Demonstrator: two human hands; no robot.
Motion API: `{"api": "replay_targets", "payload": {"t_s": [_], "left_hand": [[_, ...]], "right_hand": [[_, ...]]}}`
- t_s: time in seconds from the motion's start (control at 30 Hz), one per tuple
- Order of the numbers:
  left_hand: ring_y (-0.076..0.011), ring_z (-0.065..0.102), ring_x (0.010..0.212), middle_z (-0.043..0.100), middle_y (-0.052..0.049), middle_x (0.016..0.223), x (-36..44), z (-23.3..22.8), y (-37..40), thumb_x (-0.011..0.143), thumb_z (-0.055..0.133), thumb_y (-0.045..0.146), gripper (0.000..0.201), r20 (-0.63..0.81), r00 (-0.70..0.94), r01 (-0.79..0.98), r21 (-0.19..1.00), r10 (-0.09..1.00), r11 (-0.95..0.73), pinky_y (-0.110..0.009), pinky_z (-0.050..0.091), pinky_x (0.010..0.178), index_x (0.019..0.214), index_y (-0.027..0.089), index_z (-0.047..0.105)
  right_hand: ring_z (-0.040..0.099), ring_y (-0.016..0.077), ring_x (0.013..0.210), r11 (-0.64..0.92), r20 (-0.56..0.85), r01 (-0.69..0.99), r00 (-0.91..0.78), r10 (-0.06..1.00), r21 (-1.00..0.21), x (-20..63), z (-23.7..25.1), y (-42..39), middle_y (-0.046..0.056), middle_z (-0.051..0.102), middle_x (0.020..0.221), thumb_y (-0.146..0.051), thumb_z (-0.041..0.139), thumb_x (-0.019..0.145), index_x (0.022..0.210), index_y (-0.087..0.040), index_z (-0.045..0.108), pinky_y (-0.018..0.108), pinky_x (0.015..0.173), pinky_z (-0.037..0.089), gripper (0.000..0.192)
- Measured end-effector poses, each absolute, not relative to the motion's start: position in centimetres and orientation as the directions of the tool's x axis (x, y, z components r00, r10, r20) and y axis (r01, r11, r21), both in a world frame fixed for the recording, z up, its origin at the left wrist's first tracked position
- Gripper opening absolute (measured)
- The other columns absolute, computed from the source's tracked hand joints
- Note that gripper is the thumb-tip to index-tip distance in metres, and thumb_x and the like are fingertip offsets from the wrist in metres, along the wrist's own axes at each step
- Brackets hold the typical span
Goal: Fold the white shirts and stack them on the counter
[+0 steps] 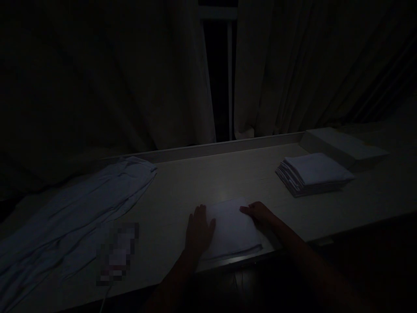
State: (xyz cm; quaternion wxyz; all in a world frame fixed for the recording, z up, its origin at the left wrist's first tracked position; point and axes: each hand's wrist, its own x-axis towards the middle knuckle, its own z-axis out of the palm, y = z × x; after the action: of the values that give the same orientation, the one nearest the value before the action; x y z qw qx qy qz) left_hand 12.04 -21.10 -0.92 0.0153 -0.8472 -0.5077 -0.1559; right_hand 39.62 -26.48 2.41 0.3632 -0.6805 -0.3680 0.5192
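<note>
Folded white cloth [233, 230] at the near table edge [182, 182] — soft, light, limp, likely to slide and unfold if lifted by one corner. Left hand [197, 230] flat and open on its left side, right hand [259, 213] open, fingertips on the far right corner — best pinched at both side edges

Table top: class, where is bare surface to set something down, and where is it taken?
Free: the middle of the table, between the loose cloth and the folded stack. Taken: the front edge, where the left hand and right hand press a folded cloth.
</note>
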Motion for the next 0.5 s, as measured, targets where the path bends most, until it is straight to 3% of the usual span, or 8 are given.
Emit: {"api": "replay_targets", "payload": {"t_s": [0.1,0.2,0.37,0.5], "left_hand": [[-0.0273,0.024,0.143,0.032,-0.016,0.152,12.1,-0.9,-21.1,0.094,0.03,0.048,0.066,0.279,0.443,0.863,0.124,0.852,-0.49,-0.048,0.02,0.117,0.147,0.008,0.028],[-0.0278,0.025,0.143,0.033,-0.016,0.152,12.1,-0.9,-21.1,0.094,0.032,0.049,0.067,0.272,0.444,0.865,0.118,0.854,-0.488,-0.048,0.021,0.117,0.146,0.007,0.03],[-0.027,0.026,0.143,0.034,-0.015,0.152,12.1,-0.9,-21.1,0.094,0.032,0.049,0.066,0.272,0.429,0.872,0.122,0.861,-0.473,-0.048,0.021,0.116,0.147,0.009,0.029],[-0.0274,0.026,0.142,0.035,-0.015,0.151,12.1,-0.9,-21.0,0.093,0.032,0.049,0.067,0.279,0.432,0.866,0.138,0.858,-0.481,-0.047,0.022,0.116,0.146,0.008,0.03]], "right_hand": [[0.042,0.0085,0.046,-0.479,-0.386,0.306,0.318,0.866,-0.823,39.4,1.9,-27.2,-0.001,0.05,0.051,-0.043,0.076,0.065,0.053,-0.016,0.052,0.022,0.043,0.024,0.038],[0.039,0.0073,0.05,-0.466,-0.335,0.339,0.38,0.862,-0.817,38.9,1.8,-27.4,-0.004,0.047,0.053,-0.035,0.075,0.064,0.054,-0.016,0.049,0.022,0.044,0.021,0.034],[0.043,0.0092,0.049,-0.463,-0.353,0.332,0.34,0.872,-0.822,38.5,2.4,-28.7,-0.002,0.05,0.056,-0.05,0.069,0.07,0.06,-0.015,0.054,0.023,0.045,0.023,0.04],[0.052,0.0131,0.054,-0.512,-0.389,0.453,0.341,0.856,-0.73,38.4,1.4,-30.4,0.004,0.058,0.061,-0.056,0.067,0.071,0.061,-0.015,0.058,0.024,0.047,0.026,0.044]]}}
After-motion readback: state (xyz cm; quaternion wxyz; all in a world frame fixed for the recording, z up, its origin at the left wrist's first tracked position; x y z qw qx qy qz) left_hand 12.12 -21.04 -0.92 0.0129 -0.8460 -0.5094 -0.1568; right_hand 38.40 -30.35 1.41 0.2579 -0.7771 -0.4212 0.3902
